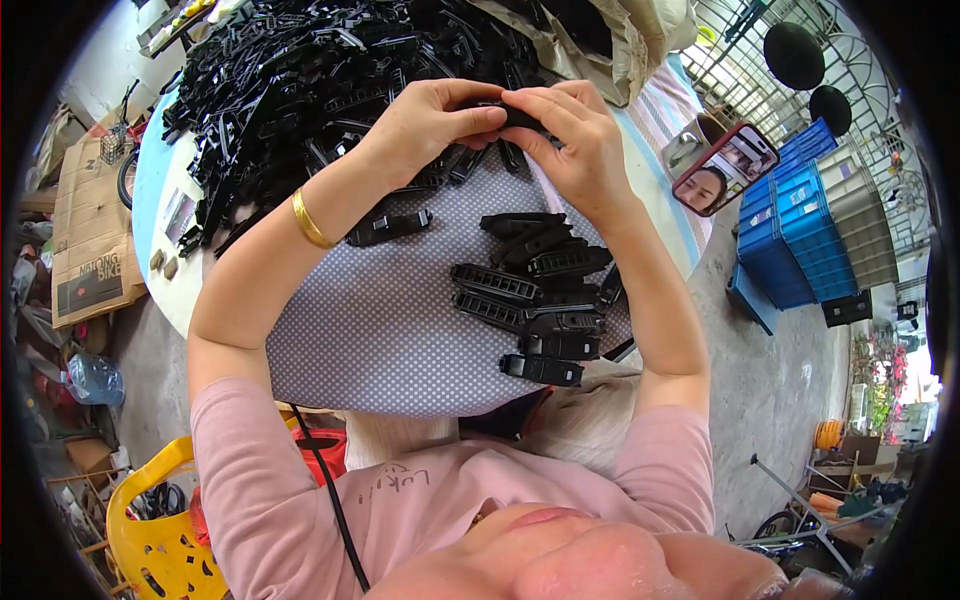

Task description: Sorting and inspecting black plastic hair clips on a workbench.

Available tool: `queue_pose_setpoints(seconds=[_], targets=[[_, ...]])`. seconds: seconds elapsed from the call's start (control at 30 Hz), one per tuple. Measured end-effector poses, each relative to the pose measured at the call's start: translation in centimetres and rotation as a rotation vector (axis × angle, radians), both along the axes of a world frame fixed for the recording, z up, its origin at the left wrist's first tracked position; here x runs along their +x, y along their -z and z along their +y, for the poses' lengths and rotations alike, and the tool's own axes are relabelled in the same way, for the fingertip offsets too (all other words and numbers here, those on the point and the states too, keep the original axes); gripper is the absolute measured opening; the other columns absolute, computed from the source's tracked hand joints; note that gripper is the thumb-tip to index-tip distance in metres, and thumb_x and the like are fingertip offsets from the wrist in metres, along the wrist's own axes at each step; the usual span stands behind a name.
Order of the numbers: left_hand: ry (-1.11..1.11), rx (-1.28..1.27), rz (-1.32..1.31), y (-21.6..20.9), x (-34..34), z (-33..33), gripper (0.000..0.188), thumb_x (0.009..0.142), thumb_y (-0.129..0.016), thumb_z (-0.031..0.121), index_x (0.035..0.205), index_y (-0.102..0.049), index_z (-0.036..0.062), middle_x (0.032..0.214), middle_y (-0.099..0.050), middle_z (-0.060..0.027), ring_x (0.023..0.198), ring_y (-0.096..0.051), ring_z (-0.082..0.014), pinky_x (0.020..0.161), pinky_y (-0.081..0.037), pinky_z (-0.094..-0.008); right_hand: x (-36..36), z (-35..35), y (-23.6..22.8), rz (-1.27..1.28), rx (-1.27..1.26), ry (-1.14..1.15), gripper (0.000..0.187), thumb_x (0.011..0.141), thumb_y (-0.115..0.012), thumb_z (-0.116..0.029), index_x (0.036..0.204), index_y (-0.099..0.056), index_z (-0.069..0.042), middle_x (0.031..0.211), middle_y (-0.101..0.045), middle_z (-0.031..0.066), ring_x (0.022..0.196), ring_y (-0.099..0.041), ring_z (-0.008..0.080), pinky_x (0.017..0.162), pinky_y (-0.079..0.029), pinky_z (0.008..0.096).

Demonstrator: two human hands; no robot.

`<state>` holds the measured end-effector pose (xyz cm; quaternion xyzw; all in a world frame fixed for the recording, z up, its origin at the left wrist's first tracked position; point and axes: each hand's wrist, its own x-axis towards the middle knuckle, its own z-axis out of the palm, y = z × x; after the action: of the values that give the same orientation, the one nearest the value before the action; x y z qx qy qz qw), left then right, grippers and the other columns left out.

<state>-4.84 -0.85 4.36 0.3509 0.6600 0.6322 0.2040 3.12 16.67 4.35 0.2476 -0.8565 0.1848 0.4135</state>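
Fingers of the left hand [425, 125] and right hand [575, 140] pinch together on one black clip [518, 117], held between both sets of fingertips. Beyond the fingers spreads a heap [330, 70] of black parts; below the right fingers, a small pile [540, 300] lies on the dotted cloth [380, 330]. A phone [725, 168] stands well right of the fingers.

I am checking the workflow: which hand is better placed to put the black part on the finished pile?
Probably the right hand: the pile lies just below its wrist. Both hands grip the black part; the left hand is farther away.
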Motion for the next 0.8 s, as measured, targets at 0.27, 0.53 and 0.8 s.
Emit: queue_pose_setpoints(seconds=[0.27,0.53,0.8], targets=[[-0.106,-0.053,0.513,-0.4,0.2,-0.2,0.037,0.077,-0.067,0.011,0.111,-0.059,-0.0015,0.092,-0.067,-0.0123,0.077,-0.064,-0.0144,0.071,-0.05,-0.0235,0.4,1.1,0.0,-0.547,-0.293,-0.033,0.048,0.068,-0.076,-0.021,0.108,-0.059,-0.001,0.097,-0.064,0.0094,0.084,-0.06,0.0136,0.077,-0.047,0.0274],[-0.14,-0.069,0.675,-0.8,0.9,0.1,0.03,0.075,-0.068,0.004,0.104,-0.062,0.0004,0.086,-0.067,-0.0067,0.074,-0.06,-0.0084,0.069,-0.049,-0.0208,0.7,1.0,-0.2,-0.361,-0.288,0.012,0.035,0.066,-0.076,-0.007,0.098,-0.064,0.0,0.084,-0.066,0.0065,0.08,-0.06,0.012,0.074,-0.047,0.0249],[0.013,-0.124,0.396,0.7,2.7,1.0,0.031,0.078,-0.068,0.012,0.105,-0.061,0.0004,0.086,-0.066,-0.0125,0.074,-0.061,-0.0126,0.068,-0.049,-0.0243,-0.5,5.3,-0.8,-0.674,-0.747,-0.299,0.039,0.091,-0.051,-0.03,0.117,-0.054,-0.001,0.106,-0.062,0.0093,0.088,-0.059,0.0122,0.074,-0.048,0.0246]])
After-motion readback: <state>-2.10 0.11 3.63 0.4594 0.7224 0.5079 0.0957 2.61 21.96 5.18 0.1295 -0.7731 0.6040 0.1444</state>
